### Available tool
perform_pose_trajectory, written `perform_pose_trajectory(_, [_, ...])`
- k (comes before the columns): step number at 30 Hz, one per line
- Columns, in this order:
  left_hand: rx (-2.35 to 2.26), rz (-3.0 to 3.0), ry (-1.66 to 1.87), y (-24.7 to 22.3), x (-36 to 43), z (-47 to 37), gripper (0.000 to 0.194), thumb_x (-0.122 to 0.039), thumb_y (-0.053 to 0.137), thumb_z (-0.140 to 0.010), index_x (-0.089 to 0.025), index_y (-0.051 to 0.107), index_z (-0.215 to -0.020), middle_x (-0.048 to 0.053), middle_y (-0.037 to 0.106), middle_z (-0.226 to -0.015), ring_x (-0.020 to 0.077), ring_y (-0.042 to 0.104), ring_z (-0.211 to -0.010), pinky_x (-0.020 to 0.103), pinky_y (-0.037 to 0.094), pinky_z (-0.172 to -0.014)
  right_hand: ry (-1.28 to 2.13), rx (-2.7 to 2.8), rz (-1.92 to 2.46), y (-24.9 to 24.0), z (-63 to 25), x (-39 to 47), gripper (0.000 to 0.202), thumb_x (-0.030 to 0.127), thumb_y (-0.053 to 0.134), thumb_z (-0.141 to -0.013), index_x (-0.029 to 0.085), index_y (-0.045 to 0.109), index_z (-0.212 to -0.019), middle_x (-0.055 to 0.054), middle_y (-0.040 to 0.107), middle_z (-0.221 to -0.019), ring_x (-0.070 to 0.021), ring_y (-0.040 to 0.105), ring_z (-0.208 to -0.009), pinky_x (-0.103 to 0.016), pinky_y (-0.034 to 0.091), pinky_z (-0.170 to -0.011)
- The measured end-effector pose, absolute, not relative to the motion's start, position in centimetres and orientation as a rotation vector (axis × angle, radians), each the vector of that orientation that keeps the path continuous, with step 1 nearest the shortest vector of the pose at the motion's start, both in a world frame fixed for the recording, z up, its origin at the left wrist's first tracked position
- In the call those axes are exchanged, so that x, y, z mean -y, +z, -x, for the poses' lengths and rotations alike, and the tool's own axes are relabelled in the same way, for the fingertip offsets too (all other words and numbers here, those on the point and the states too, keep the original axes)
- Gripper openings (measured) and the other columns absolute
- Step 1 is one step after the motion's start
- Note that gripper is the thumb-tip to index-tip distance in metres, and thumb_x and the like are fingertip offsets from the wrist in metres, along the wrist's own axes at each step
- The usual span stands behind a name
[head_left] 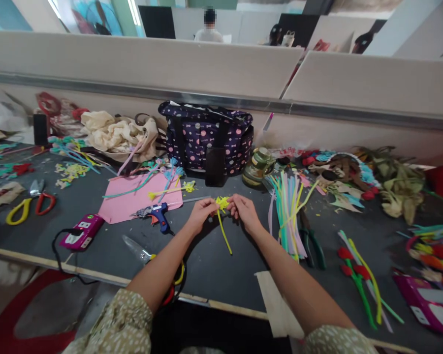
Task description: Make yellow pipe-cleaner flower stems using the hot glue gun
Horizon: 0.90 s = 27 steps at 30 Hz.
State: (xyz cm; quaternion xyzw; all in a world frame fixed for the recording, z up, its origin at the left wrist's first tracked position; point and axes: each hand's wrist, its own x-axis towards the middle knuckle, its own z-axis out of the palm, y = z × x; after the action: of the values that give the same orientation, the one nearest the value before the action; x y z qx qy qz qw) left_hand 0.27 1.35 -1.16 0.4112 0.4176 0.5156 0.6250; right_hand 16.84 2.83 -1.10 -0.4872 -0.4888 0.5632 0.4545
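Observation:
Both my hands meet over the dark table around a yellow pipe-cleaner flower [222, 202], whose long yellow stem [224, 233] hangs down towards me. My left hand [203, 212] pinches it from the left, fingertips at the stem's top. My right hand [243, 210] has its fingers closed at the flower's right edge. To the left of my hands a blue glue gun [160, 216] lies by a pink sheet [127, 199], which bears several pipe-cleaner pieces and another yellow-headed stem [166, 191]. Scissors [140, 250] lie partly hidden under my left forearm.
A dark patterned bag [195, 135] stands behind with a phone [215, 167] against it. Right of it are a jar [256, 167], a pipe-cleaner bundle [286, 211] and dark-handled pliers [312, 243]. A purple power strip [83, 231] with a cord and yellow-red cutters [33, 199] lie left.

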Motion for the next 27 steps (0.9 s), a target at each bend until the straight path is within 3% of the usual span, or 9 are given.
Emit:
perform_pose_trajectory(9, [-0.97, -0.983, 1.129, -1.6, -1.4, 0.1, 0.023, -0.031, 0.071, -0.066, -0.015, 0.057, -0.06, -0.003, 0.051, -0.051, 0.007, 0.042, -0.047, 0.02, 0.032, -0.048, 1.686, 0.755, 1.034, -1.4, -15.4, -3.3, 0.034, 0.047, 0.069, -0.07, 0.015, 0.063, -0.078, 0.002, 0.057, -0.055, -0.004, 0.037, -0.037, -0.016, 0.021, -0.033])
perform_pose_trajectory(15, [-0.954, -0.976, 1.163, -1.5, -1.4, 0.3, 0.019, -0.03, 0.068, -0.07, -0.014, 0.059, -0.063, -0.003, 0.05, -0.053, 0.0063, 0.042, -0.048, 0.02, 0.032, -0.05, 1.747, 0.889, 0.938, -1.0, -14.5, -1.7, 0.022, 0.024, 0.071, -0.065, 0.018, 0.065, -0.085, 0.001, 0.063, -0.07, -0.0077, 0.053, -0.054, -0.016, 0.04, -0.044])
perform_pose_trajectory(19, [-0.985, -1.027, 1.159, -1.3, -1.2, 0.3, 0.019, -0.029, 0.067, -0.07, -0.014, 0.058, -0.06, -0.003, 0.049, -0.052, 0.0067, 0.04, -0.049, 0.021, 0.032, -0.052, 1.72, 1.018, 0.902, -0.1, -14.6, -1.1, 0.017, 0.031, 0.071, -0.071, 0.018, 0.065, -0.082, 0.0, 0.063, -0.076, -0.0104, 0.057, -0.065, -0.02, 0.046, -0.054])
perform_pose_trajectory(27, [-0.983, -1.087, 1.088, -0.9, -0.8, -0.2, 0.021, -0.032, 0.07, -0.07, -0.014, 0.059, -0.064, -0.003, 0.049, -0.058, 0.0068, 0.041, -0.053, 0.021, 0.033, -0.054, 1.439, 1.248, 1.108, 0.4, -15.8, -1.4, 0.025, 0.041, 0.071, -0.071, 0.017, 0.065, -0.071, 0.003, 0.056, -0.057, -0.0091, 0.047, -0.048, -0.021, 0.039, -0.045])
